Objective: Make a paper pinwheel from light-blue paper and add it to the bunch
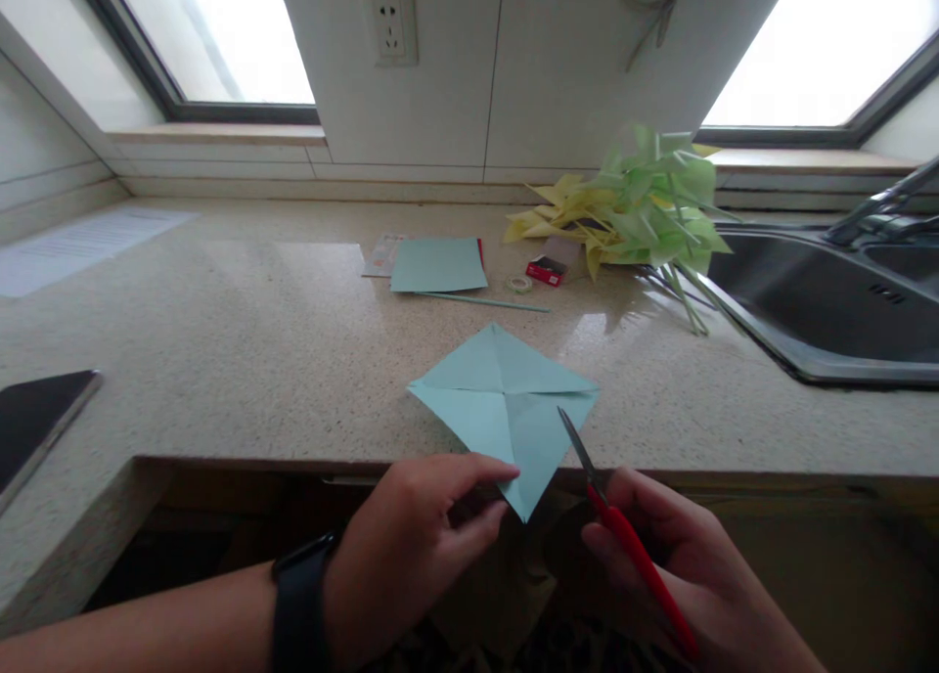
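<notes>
Two hands: left hand (411,546) pinches paper (506,409), right hand (660,556) holds scissors (623,536).

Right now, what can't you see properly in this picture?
- Right hand: its scissors handles run off the head view's bottom edge.
- Left hand: fingertips hidden under the blue paper corner.
- Small red box: print too small.
- Sink: cut off at right edge.

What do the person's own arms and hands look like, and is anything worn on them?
Both hands are bare, with no gloves and no rings that can be seen. The left hand has a black band, probably a smartwatch, around its wrist, and the forearm behind it has no sleeve. The right hand shows nothing worn; its forearm is mostly out of view.
</notes>
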A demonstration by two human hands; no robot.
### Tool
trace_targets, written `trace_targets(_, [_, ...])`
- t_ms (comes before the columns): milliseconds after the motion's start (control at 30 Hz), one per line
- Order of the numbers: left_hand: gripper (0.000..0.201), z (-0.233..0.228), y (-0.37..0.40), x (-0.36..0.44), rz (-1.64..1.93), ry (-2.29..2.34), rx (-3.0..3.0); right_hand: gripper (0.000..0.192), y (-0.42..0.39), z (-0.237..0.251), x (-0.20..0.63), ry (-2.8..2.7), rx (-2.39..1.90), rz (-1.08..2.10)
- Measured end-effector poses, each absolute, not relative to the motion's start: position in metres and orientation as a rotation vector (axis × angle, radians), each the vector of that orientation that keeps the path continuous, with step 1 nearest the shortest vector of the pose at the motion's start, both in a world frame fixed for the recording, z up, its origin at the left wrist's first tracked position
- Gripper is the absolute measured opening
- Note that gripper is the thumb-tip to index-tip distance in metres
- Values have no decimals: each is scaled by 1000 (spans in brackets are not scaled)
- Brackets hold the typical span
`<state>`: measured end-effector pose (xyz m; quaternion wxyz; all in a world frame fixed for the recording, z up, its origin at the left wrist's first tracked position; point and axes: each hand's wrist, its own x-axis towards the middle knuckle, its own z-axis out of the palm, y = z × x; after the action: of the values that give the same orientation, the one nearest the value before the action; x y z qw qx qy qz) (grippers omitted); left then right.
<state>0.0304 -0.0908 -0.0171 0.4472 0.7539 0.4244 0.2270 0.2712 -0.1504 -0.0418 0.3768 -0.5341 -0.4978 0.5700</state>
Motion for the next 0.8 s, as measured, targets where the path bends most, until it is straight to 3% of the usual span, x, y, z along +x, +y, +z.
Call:
trace_targets(433, [17,-9,-99,31,622,987,1478,39,-156,-31,256,-1285,-1304,1453])
trace_targets(800, [19,-14,-100,33,681,1002,1309,24,-145,-19,226,-1038,-1296,1319])
